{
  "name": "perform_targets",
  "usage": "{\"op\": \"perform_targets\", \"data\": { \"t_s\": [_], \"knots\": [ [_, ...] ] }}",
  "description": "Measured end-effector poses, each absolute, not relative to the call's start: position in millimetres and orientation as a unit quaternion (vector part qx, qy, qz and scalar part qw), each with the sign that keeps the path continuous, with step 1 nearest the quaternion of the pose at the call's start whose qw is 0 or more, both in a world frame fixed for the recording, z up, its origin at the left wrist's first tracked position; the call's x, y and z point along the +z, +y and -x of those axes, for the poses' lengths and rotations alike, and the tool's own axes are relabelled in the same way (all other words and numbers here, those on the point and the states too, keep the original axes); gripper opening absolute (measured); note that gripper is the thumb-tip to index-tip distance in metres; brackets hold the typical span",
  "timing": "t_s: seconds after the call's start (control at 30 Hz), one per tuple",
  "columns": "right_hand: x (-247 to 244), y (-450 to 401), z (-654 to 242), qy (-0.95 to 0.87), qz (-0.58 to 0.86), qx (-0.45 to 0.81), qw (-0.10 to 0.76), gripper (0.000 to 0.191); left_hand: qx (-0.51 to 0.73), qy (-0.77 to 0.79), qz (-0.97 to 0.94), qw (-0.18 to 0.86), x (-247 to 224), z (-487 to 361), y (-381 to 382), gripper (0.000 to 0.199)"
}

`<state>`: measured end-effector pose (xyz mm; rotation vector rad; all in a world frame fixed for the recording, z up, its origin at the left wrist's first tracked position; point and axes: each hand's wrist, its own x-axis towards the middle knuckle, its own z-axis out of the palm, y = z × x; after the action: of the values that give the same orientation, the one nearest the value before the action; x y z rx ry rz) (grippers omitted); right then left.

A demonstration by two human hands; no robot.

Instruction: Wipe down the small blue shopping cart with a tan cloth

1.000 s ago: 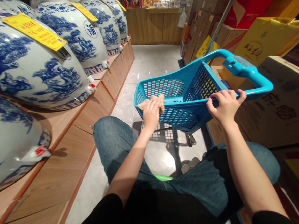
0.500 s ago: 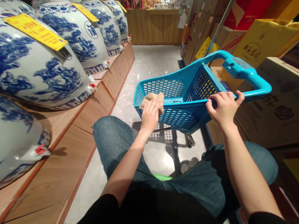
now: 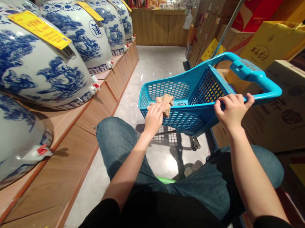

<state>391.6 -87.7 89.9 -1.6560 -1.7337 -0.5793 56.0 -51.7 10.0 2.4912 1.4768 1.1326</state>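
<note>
A blue plastic shopping cart [image 3: 211, 114] stands in front of my knees, its handle at the right and its basket end at the left. My left hand [image 3: 154, 119] presses a crumpled tan cloth [image 3: 168, 103] onto the near rim of the basket, fingers over the cloth. Farther right, my right hand [image 3: 232, 110] grips the cart's rim near the handle, with the thumb and fingers curled over the edge. Part of the cloth hangs over the rim.
Large blue-and-white jars [image 3: 59, 67] with yellow tags line a wooden cabinet [image 3: 85, 113] on the left. Cardboard boxes [image 3: 284, 111] and a yellow bag [image 3: 270, 45] crowd the right. A wooden counter [image 3: 160, 28] is at the back.
The cloth under my left hand has shifted slightly right along the rim and bunched up. The cart and my right hand sit a little farther right in view.
</note>
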Motion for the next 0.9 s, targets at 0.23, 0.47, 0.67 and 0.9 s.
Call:
{"op": "perform_targets", "data": {
  "t_s": [0.23,0.47,0.67,0.9],
  "knots": [
    [94,-91,-393,-0.673,0.633,-0.207,0.321,0.022,0.395,0.549,-0.736,0.039,13,-16,-44,0.043],
    [93,-91,-391,-0.667,0.634,-0.201,0.336,0.021,0.395,0.522,-0.755,0.031,18,-48,-46,0.046],
    [94,-91,-393,-0.666,0.642,-0.200,0.322,0.025,0.363,0.495,-0.787,0.063,27,-41,-46,0.043],
    [93,-91,-388,-0.657,0.658,-0.197,0.312,0.023,0.412,0.603,-0.683,0.018,13,-11,-46,0.037]
  ]
}}
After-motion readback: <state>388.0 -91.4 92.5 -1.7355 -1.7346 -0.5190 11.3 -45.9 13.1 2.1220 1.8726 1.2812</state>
